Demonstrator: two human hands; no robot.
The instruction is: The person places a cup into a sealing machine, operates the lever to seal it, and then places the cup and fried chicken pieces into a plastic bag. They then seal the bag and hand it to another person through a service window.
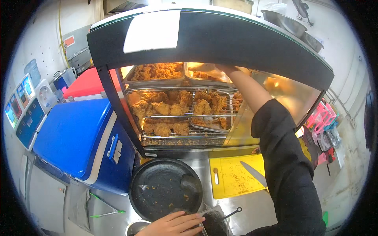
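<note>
My right hand (226,68) reaches into the upper shelf of a glass-fronted food warmer (212,38). Its fingers are hidden behind the black top panel, beside a metal tray (208,81) with fried pieces and what looks like clear plastic film. To its left is another tray (155,82), heaped with fried chicken (159,71). At the bottom of the view, my left hand (174,224) lies with fingers extended at the edge of a clear container (217,210) of dark contents. A dark-handled utensil (231,213) sticks out of it. A round black pan (165,188) with crumbs sits just beyond that hand.
Breaded chicken pieces (168,109) fill the lower wire racks (206,137). A knife (252,172) lies on a yellow cutting board (227,188). A blue cooler (73,141) stands left, near green-tipped tongs (109,213). Steel bowls (288,25) sit atop the warmer; a pink basket (322,118) is right.
</note>
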